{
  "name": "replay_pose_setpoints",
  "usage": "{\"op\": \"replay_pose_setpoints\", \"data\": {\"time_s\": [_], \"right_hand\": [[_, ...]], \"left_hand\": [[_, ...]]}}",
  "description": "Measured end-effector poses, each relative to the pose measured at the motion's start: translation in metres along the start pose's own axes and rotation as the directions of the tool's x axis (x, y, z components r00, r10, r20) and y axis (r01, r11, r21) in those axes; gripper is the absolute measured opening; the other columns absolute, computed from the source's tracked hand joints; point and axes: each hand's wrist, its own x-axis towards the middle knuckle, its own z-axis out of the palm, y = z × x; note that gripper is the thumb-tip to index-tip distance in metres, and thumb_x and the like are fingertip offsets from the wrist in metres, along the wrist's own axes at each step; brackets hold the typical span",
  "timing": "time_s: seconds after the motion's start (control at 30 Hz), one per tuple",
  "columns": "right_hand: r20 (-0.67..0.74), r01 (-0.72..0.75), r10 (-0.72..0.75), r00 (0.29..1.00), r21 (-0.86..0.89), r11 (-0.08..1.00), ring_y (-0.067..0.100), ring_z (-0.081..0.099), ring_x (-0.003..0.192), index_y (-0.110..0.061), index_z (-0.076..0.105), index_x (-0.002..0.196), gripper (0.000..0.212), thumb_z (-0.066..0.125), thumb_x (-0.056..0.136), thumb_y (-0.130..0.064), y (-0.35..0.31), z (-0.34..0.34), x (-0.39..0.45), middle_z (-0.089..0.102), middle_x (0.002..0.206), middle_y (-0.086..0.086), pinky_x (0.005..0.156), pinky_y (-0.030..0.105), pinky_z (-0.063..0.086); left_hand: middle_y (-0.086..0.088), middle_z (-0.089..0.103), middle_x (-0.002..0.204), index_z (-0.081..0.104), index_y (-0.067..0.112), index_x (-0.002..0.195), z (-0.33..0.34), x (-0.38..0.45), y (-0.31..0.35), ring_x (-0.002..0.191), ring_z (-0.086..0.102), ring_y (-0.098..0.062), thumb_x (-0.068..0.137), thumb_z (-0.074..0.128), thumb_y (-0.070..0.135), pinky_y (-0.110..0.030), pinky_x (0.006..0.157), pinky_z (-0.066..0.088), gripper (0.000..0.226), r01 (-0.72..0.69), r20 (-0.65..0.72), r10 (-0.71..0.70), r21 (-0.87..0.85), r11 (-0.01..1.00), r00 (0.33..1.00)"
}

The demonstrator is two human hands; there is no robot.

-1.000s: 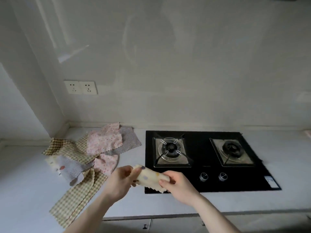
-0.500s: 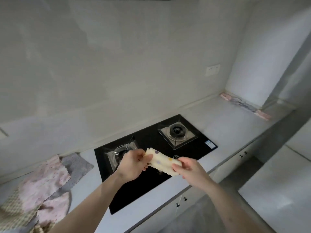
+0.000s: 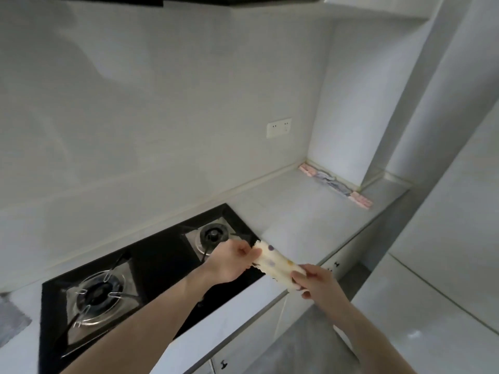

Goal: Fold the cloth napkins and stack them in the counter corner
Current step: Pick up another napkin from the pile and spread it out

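A folded cream napkin with coloured dots (image 3: 274, 263) hangs in the air over the right edge of the black gas hob (image 3: 151, 268). My left hand (image 3: 229, 263) pinches its far end and my right hand (image 3: 313, 282) grips its near end. Along the side wall in the far right counter corner lies a row of folded napkins (image 3: 336, 186), pink at both ends and grey in the middle. A grey unfolded napkin (image 3: 10, 319) shows at the left edge.
The white counter (image 3: 297, 211) runs from the hob to the right corner. A wall socket (image 3: 279, 127) sits above it. White cabinet doors with dark handles (image 3: 335, 264) lie below the counter edge, and grey floor is at the lower right.
My view has swung right, from the heap of unfolded napkins to the right counter corner. Both hands have carried the folded dotted napkin rightward past the hob's burners.
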Motion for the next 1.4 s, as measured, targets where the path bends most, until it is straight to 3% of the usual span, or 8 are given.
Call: {"op": "replay_pose_setpoints", "data": {"time_s": [0.17,0.33,0.53,0.7,0.97,1.1,1.3,1.4], "right_hand": [[-0.044,-0.145,0.150,0.988,0.110,0.983,0.016,0.059,0.067,-0.006,0.076,0.100,0.010,0.071,0.095,-0.013,0.015,-0.084,0.059,0.068,0.069,0.002,0.061,0.028,0.045],[-0.126,-0.288,0.319,0.939,0.214,0.933,0.020,0.058,0.067,-0.005,0.071,0.096,0.003,0.069,0.094,-0.007,0.010,-0.129,0.126,0.063,0.077,0.011,0.059,0.025,0.048],[-0.170,-0.321,0.357,0.918,0.208,0.924,0.020,0.068,0.083,-0.012,0.068,0.092,0.008,0.066,0.098,-0.017,0.021,-0.147,0.205,0.071,0.094,0.013,0.068,0.028,0.054],[-0.210,-0.352,0.373,0.904,0.132,0.927,0.021,0.069,0.091,-0.011,0.068,0.099,0.014,0.066,0.098,-0.025,0.042,-0.153,0.263,0.071,0.097,0.010,0.082,0.035,0.059],[-0.216,-0.394,0.438,0.872,0.219,0.893,0.019,0.068,0.094,-0.016,0.067,0.092,0.009,0.066,0.097,-0.024,0.048,-0.167,0.337,0.070,0.099,0.007,0.087,0.037,0.061],[-0.163,-0.421,0.479,0.863,0.294,0.858,0.019,0.067,0.095,-0.012,0.067,0.094,0.011,0.066,0.098,-0.022,0.044,-0.174,0.380,0.069,0.101,0.010,0.080,0.033,0.060],[-0.174,-0.419,0.503,0.846,0.365,0.831,0.018,0.058,0.069,-0.005,0.068,0.091,0.010,0.075,0.089,-0.013,0.048,-0.183,0.456,0.063,0.086,0.013,0.042,0.019,0.047],[-0.181,-0.435,0.503,0.845,0.313,0.844,0.016,0.055,0.064,-0.009,0.067,0.086,0.007,0.075,0.088,-0.010,0.048,-0.194,0.497,0.061,0.080,0.010,0.041,0.020,0.046]], "left_hand": [[0.008,0.072,0.091,0.069,0.025,0.094,0.036,0.061,0.038,0.092,0.067,-0.015,0.098,0.053,0.055,-0.038,0.091,0.054,0.034,0.052,-0.126,-0.049,0.020,0.998,0.991],[0.009,0.072,0.097,0.071,0.025,0.103,0.043,0.108,0.048,0.094,0.066,-0.011,0.098,0.058,0.041,-0.031,0.089,0.053,0.021,0.133,-0.101,-0.125,0.080,0.988,0.987],[0.013,0.072,0.087,0.071,0.031,0.086,0.036,0.179,0.036,0.087,0.066,-0.005,0.092,0.056,0.030,-0.026,0.083,0.053,0.016,0.166,-0.096,-0.153,0.146,0.975,0.983],[0.015,0.071,0.097,0.071,0.032,0.096,0.036,0.243,0.022,0.092,0.065,-0.001,0.093,0.055,0.028,-0.021,0.086,0.052,0.016,0.185,-0.022,-0.184,0.197,0.963,0.983],[0.013,0.065,0.110,0.067,0.030,0.108,0.034,0.320,0.013,0.104,0.062,-0.008,0.098,0.057,0.035,-0.029,0.098,0.051,0.015,0.143,0.077,-0.181,0.353,0.925,0.980],[0.014,0.065,0.111,0.066,0.031,0.110,0.038,0.345,0.014,0.103,0.062,-0.006,0.098,0.057,0.037,-0.028,0.097,0.051,0.016,0.153,0.060,-0.186,0.355,0.922,0.981],[0.014,0.064,0.113,0.066,0.030,0.112,0.039,0.377,0.016,0.104,0.061,-0.004,0.100,0.056,0.035,-0.025,0.097,0.049,0.016,0.198,0.009,-0.213,0.332,0.922,0.977],[0.012,0.064,0.116,0.066,0.030,0.112,0.037,0.400,0.021,0.107,0.061,-0.007,0.099,0.057,0.035,-0.027,0.099,0.049,0.017,0.252,-0.034,-0.255,0.324,0.912,0.966]]}}
